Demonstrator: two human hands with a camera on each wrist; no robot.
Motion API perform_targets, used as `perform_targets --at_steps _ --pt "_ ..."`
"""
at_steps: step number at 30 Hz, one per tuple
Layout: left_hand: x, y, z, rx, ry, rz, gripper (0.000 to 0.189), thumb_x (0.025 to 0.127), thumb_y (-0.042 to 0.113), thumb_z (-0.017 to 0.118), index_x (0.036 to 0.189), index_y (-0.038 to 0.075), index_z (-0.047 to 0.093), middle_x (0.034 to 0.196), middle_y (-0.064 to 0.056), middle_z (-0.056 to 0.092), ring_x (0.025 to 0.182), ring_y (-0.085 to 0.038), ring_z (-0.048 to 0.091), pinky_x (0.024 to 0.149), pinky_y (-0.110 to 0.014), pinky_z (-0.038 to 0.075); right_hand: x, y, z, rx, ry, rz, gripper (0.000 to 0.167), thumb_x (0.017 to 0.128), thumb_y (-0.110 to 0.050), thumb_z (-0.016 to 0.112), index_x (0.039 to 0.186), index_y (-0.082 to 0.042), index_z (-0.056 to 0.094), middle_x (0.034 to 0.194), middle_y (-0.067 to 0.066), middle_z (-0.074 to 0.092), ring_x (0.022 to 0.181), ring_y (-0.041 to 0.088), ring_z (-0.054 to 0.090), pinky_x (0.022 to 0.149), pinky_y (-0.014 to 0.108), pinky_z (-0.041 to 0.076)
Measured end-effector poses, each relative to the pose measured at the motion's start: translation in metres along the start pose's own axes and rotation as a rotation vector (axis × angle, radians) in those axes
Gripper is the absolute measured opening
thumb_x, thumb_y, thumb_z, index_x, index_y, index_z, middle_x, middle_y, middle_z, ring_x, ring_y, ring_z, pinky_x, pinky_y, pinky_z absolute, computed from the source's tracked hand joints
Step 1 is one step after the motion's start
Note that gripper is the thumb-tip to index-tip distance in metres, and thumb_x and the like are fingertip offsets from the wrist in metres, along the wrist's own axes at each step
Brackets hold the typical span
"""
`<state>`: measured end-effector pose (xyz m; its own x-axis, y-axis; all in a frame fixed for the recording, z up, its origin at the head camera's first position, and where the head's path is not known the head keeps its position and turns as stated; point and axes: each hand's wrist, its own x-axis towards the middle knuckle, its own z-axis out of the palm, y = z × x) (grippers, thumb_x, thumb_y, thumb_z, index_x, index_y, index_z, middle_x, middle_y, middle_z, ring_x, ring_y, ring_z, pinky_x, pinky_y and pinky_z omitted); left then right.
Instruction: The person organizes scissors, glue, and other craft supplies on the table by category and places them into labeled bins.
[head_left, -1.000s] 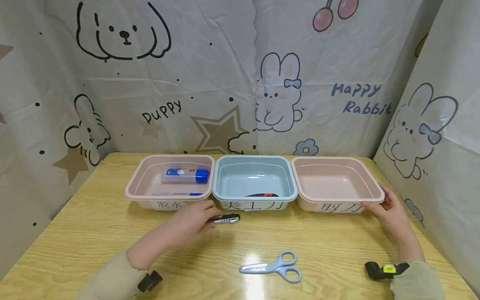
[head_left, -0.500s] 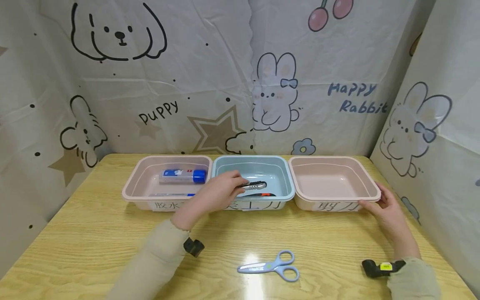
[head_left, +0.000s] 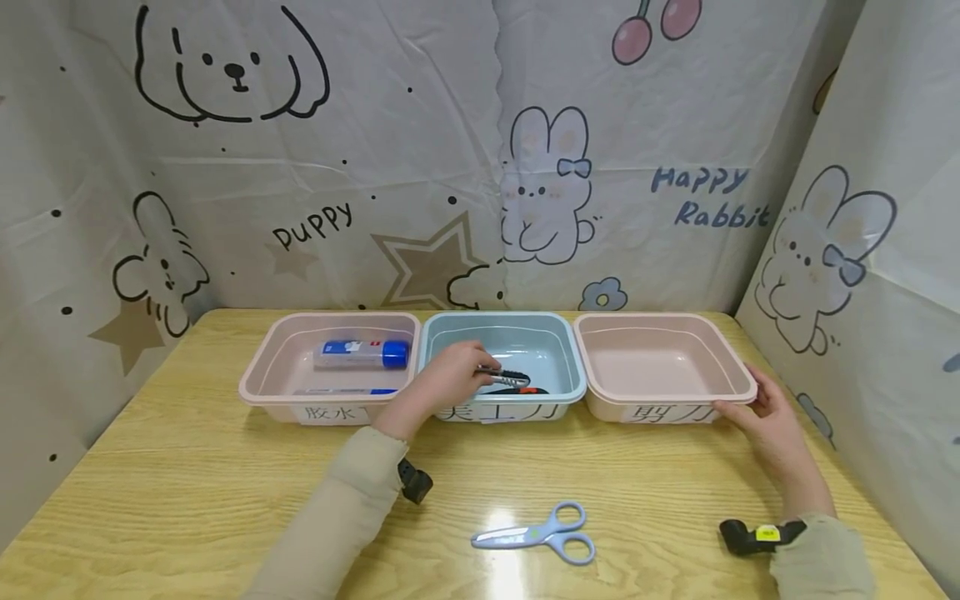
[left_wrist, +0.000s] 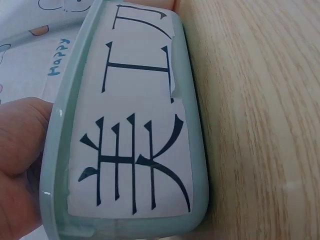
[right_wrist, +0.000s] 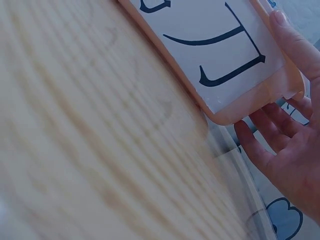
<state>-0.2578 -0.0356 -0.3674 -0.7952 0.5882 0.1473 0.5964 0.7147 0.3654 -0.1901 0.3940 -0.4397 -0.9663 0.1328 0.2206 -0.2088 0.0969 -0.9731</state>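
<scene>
My left hand (head_left: pixel 453 373) pinches a black-and-silver utility knife (head_left: pixel 512 379), held inside the light blue bin (head_left: pixel 525 337) just above its floor. Below it in that bin lies a black-and-orange object (head_left: pixel 531 391), mostly hidden by the front rim. In the left wrist view the blue bin's front label (left_wrist: pixel 132 150) fills the middle, and the knife is hidden. At the far right my right hand (head_left: pixel 776 425) grips the front corner of the right pink bin (head_left: pixel 675 371), thumb at the front and fingers round the side. Nothing lies inside that bin.
In the left pink bin (head_left: pixel 258 362) lie a clear glue bottle with a blue cap (head_left: pixel 363 354) and a thin blue item (head_left: pixel 352 392), partly hidden. Light blue scissors (head_left: pixel 532 534) rest on the wooden table (head_left: pixel 187 500) near the front. A printed cloth (head_left: pixel 420 150) stands behind.
My left hand has carried the utility knife from the table before the bins, up over the front rim, and down into the blue bin. My right hand stays on the right pink bin's corner.
</scene>
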Motion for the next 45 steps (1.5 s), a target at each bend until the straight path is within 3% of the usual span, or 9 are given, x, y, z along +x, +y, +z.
perform_targets --at_steps 12,19,25,29,34,41,45 --pt "0.004 -0.001 0.004 -0.037 -0.014 -0.041 0.016 0.088 0.01 0.059 0.1 0.008 0.07 0.097 -0.005 0.062 0.088 -0.017 0.059 0.076 -0.029 0.05 0.0 -0.001 0.001 0.012 -0.003 -0.021 0.076 0.08 0.003 0.065 0.144 -0.012 0.026 0.122 -0.008 0.044 0.102 -0.005 0.047 0.079 0.004 0.041" --pt "0.0 0.007 0.0 0.04 0.053 0.035 0.018 0.089 0.004 0.054 0.101 0.007 0.068 0.095 -0.005 0.061 0.089 -0.017 0.06 0.076 -0.028 0.051 0.0 -0.001 0.001 0.025 -0.007 -0.024 0.076 0.08 0.004 0.064 0.143 -0.011 0.025 0.122 -0.008 0.045 0.102 -0.005 0.047 0.079 0.004 0.042" --pt "-0.017 0.021 -0.007 0.07 0.114 0.106 0.014 0.087 0.012 0.061 0.098 0.012 0.069 0.092 0.001 0.061 0.081 -0.01 0.057 0.069 -0.022 0.049 0.0 -0.003 0.002 0.001 -0.005 -0.004 0.077 0.081 0.002 0.064 0.144 -0.013 0.023 0.126 -0.006 0.042 0.102 -0.005 0.046 0.079 0.004 0.041" --pt "-0.031 0.029 -0.009 0.078 0.125 0.188 0.012 0.084 0.013 0.064 0.095 0.013 0.069 0.089 0.002 0.062 0.08 -0.009 0.057 0.069 -0.023 0.049 0.001 -0.004 0.002 0.004 -0.002 -0.006 0.077 0.081 0.002 0.064 0.144 -0.012 0.023 0.124 -0.008 0.043 0.102 -0.005 0.046 0.079 0.004 0.041" --pt "-0.051 0.036 -0.004 0.109 0.069 0.284 0.015 0.083 0.018 0.066 0.097 0.013 0.068 0.091 0.002 0.062 0.081 -0.01 0.058 0.072 -0.022 0.049 0.001 -0.003 0.003 0.002 -0.001 -0.008 0.077 0.08 0.002 0.065 0.144 -0.012 0.023 0.123 -0.009 0.043 0.101 -0.005 0.046 0.078 0.004 0.042" --pt "-0.079 0.049 0.015 0.094 -0.179 0.295 0.028 0.083 0.03 0.065 0.107 0.015 0.065 0.099 0.004 0.06 0.086 -0.007 0.057 0.077 -0.019 0.048 0.0 0.0 0.002 0.024 0.001 -0.005 0.076 0.08 0.002 0.065 0.144 -0.012 0.025 0.124 -0.006 0.043 0.102 -0.004 0.047 0.079 0.004 0.042" --pt "-0.09 0.055 0.028 0.13 -0.287 0.309 0.029 0.077 0.033 0.069 0.102 0.018 0.064 0.085 0.01 0.055 0.071 -0.001 0.05 0.064 -0.013 0.044 -0.001 -0.001 0.002 0.01 0.006 0.004 0.077 0.08 0.001 0.065 0.144 -0.012 0.024 0.125 -0.005 0.042 0.102 -0.004 0.046 0.079 0.004 0.041"
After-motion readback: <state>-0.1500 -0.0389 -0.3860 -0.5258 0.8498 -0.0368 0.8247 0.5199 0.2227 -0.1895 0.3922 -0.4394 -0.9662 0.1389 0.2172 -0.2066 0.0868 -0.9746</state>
